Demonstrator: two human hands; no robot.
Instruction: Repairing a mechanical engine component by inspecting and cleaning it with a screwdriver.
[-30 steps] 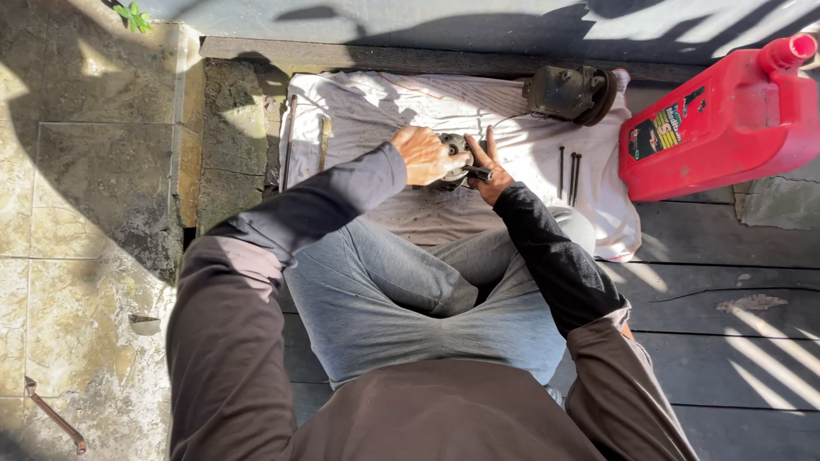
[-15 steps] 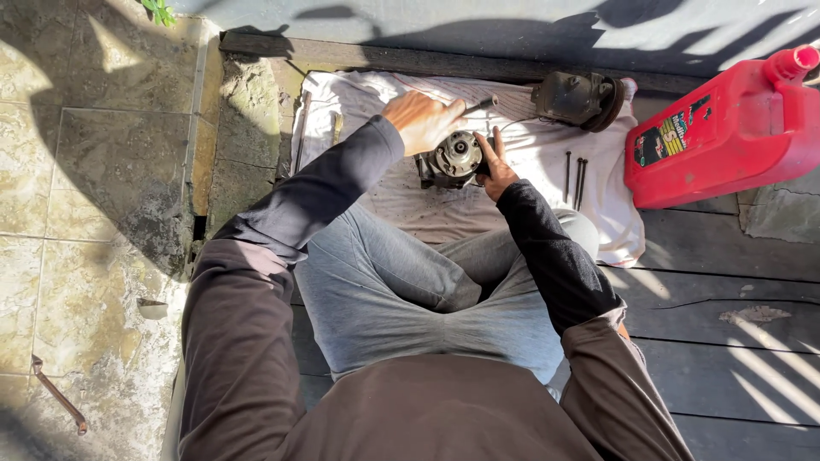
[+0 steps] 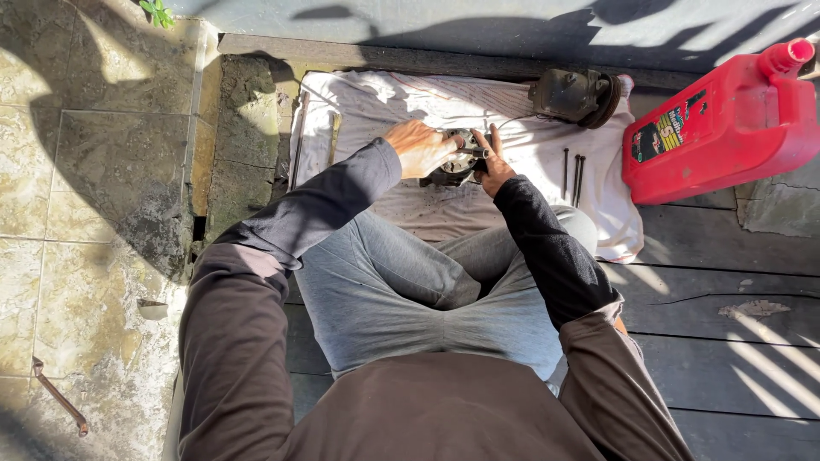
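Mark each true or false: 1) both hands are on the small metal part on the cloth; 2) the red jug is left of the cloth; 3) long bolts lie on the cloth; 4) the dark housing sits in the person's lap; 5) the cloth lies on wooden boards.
1) True: the left hand and the right hand both touch the round metal part.
2) False: the red jug stands to the right of the white cloth.
3) True: the long bolts lie on the cloth, right of the hands.
4) False: the dark housing rests at the cloth's far edge.
5) True: the wooden boards run under it.
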